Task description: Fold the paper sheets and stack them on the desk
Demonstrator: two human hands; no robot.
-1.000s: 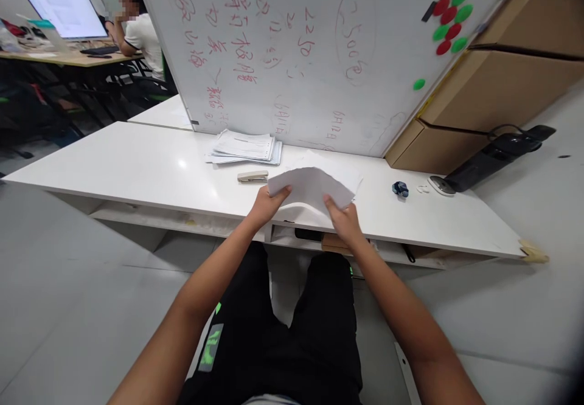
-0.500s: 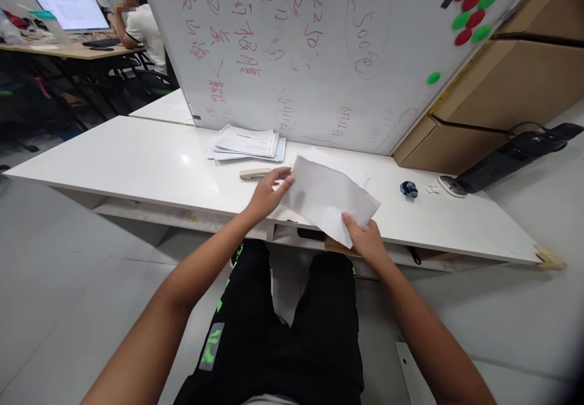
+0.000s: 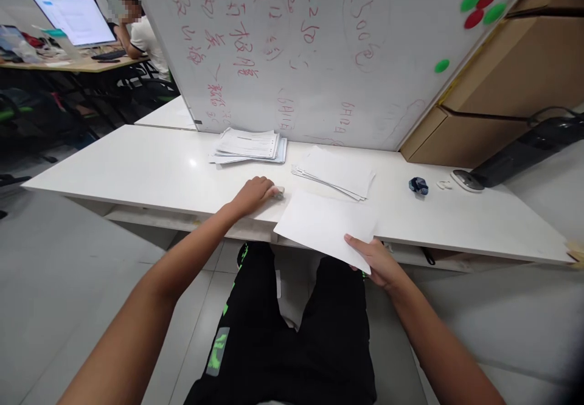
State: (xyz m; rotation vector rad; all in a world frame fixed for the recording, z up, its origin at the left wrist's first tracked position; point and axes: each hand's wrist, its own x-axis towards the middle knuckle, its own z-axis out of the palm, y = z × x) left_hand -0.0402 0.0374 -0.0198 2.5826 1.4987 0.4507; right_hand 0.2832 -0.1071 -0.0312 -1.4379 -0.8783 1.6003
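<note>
The left hand [image 3: 252,193] lies curled over the stapler [image 3: 276,193] on the white worktop [image 3: 137,165], covering most of it. The right hand [image 3: 376,261] pinches the near corner of a sheet of paper [image 3: 326,225] overhanging the worktop's front edge, just right of the stapler.

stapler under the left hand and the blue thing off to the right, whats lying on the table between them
In the head view, between the stapler and the blue thing lies a loose stack of white sheets; the sheet in the right hand sits nearer the table edge.
</note>
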